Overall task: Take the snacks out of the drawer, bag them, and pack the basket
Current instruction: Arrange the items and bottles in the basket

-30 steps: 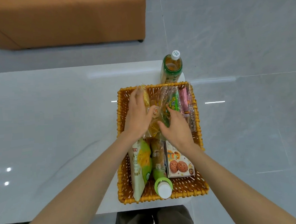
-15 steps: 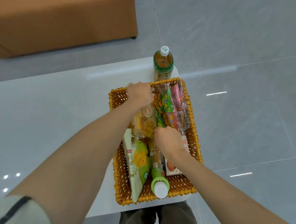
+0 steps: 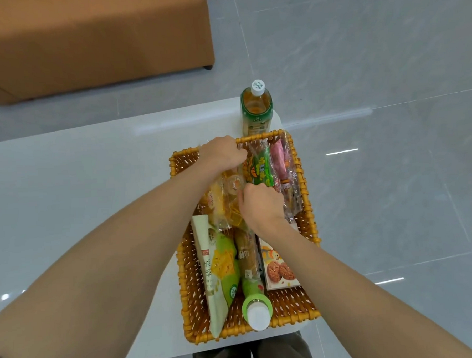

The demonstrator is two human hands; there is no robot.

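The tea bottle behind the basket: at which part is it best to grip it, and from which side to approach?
Grip the tea bottle round its labelled body, below the shoulder, coming from the right. It stands upright, close behind the far rim of the basket, where the left hand also sits, so the near side is crowded. The cap is narrow, probably a weaker hold.
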